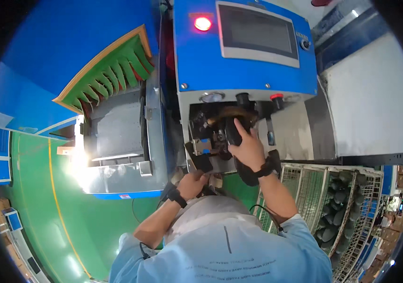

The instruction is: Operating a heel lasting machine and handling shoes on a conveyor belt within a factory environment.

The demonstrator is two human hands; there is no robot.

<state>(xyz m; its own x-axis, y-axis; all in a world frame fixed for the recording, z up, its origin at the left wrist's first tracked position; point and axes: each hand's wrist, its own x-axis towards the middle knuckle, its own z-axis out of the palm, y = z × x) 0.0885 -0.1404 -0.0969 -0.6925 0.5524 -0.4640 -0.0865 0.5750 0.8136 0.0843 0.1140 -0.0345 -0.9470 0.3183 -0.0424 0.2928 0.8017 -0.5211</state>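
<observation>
My right hand (249, 150) reaches in under the blue machine (248, 52). Its index finger and thumb press on a black, elongated, shoe-like piece (232, 131) among the machine's dark working parts (206, 127). Just below that wrist hangs a rounded black part (246, 172); whether it belongs to the same piece, I cannot tell. Lower and to the left, my left hand (192, 184) is closed, its fingertips at the lower edge of a flat black piece (200, 162). What lies inside those fingers is hidden.
The machine carries a dark screen (256, 30), a lit red lamp (203, 23) and a red button (276, 96). At left stands a metal conveyor unit (116, 132) under green strip curtains (112, 78). A wire rack cart (300, 184) at lower right holds several dark shoe-shaped pieces (334, 205).
</observation>
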